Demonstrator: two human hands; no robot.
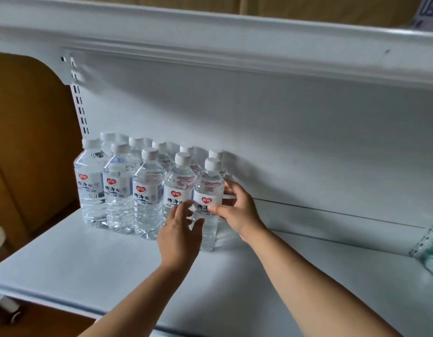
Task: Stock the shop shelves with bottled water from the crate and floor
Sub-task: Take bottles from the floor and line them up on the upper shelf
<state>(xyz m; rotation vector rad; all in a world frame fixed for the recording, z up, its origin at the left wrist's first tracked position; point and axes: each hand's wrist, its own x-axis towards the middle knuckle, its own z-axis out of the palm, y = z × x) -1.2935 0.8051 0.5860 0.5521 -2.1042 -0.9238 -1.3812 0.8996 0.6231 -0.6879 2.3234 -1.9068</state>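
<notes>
On the white shelf (89,263), the right hand (237,210) curls its fingers round the rightmost front water bottle (209,188), upright beside two bottle rows (118,186), while the left hand (179,237), fingers relaxed, touches its label.

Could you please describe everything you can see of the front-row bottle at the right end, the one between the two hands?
The bottle is clear plastic, full of water, with a white cap and a white label bearing a red heart logo and dark characters. It stands upright on the white shelf, last on the right of the front row. The right hand grips it from the right, thumb on the label; the left hand covers its lower front.
</notes>
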